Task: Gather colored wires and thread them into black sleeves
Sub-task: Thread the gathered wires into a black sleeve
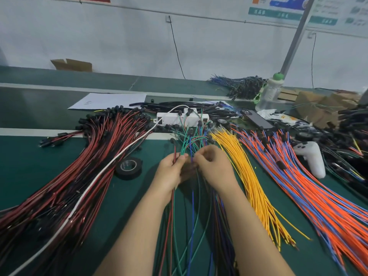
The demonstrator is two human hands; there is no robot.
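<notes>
- At the centre of the green mat point(29, 156), the left hand point(171, 170) had its fingers curled round a thin sheaf of green, blue and red wires point(187, 142), the thumb pressed over them.
- Just beside it, the right hand point(213, 168) pinched a blue strand of that sheaf between thumb and forefinger, with the other fingers bent in behind.
- The held wires were slim and smooth-jacketed. They fanned upward from the hands to small round black caps and trailed down between the forearms in loose curves.
- Right of the hands lay a bundle of yellow wires point(249, 176), glossy and nearly straight, splaying at the near end.
- Farther right spread a broad sweep of orange and blue wires point(308, 186), with a white game controller point(310, 156) of rounded plastic resting at its edge.
- Left of the hands a black tape roll point(129, 168) lay flat, its core shiny.
- Beyond the roll sprawled a heavy mass of red and black wires point(79, 166), black-capped at the far ends and crossed by a white cable point(99, 176).
- Behind the fan sat a boxy white power strip point(179, 117), and past it the black sleeves point(175, 105) — long glossy tubes in a loose heap.
</notes>
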